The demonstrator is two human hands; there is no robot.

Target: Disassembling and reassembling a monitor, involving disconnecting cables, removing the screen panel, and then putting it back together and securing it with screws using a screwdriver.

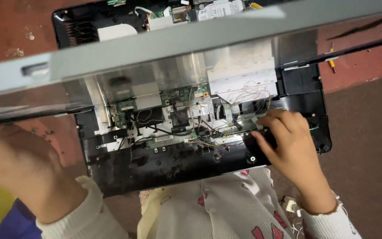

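**Opened computer chassis, panel lifted, cables handled**

A large grey flat metal-and-glass panel (164,48) is held tilted across the far half of the view, its left end raised by the left hand (18,168). That hand is blurred and close to the camera at the near left; its fingers appear wrapped about the panel's lower edge, though the exact grip cannot be told.

Beneath the panel lies a black plastic opened computer chassis (164,168), resting on a reddish-brown floor (359,57) that gives way to a darker brown mat (368,146) on the right. Inside the chassis, a green circuit board (129,108) sits left of centre, with silver foil shielding (244,73) farther right.

A tangle of thin coloured wires (244,95) runs from the shielding towards the near right. The right hand (290,141) rests at the right of the chassis, its fingers (266,132) curled narrow on a small black part by the wire ends; what exactly is pinched is hidden.

A small orange-handled screwdriver (331,63) lies on the floor at the far right, well apart from both hands.

For the work in hand to go well, the panel would best be kept steady and high, so that the wires are not strained, and the small part eased with light, even pressure.
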